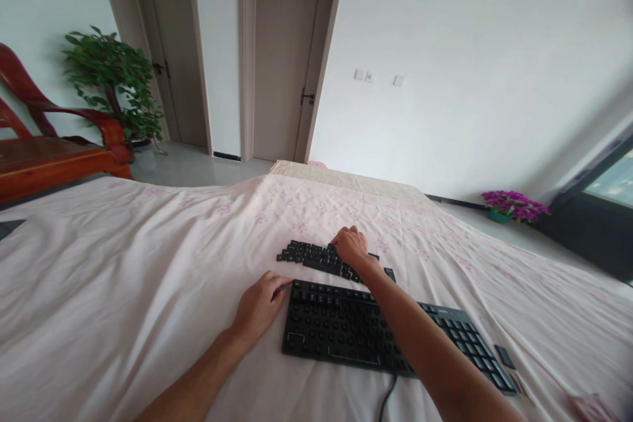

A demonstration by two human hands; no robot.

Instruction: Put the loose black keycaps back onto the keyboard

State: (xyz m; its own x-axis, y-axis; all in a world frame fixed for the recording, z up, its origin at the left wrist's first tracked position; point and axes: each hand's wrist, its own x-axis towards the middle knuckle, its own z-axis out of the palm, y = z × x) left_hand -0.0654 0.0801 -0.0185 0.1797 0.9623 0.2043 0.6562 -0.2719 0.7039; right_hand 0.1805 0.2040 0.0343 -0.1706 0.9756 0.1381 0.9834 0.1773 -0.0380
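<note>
A black keyboard [346, 333] lies on a pale pink cloth, most of its keycaps removed on the left and middle; caps remain at its right end. Beyond it sits a group of loose black keycaps [306, 255] laid in rows. My left hand [260, 306] rests on the cloth at the keyboard's upper left corner, fingers curled and touching its edge. My right hand [352, 247] reaches over the keyboard to the right end of the keycap rows, fingers bent down onto them; whether it grips a cap is hidden.
The cloth [123, 264] covers a wide table. A single keycap [504, 356] lies right of the keyboard, whose cable [386, 399] runs toward me. A red wooden chair [44, 151], a potted plant [111, 82], doors and purple flowers [514, 206] stand beyond.
</note>
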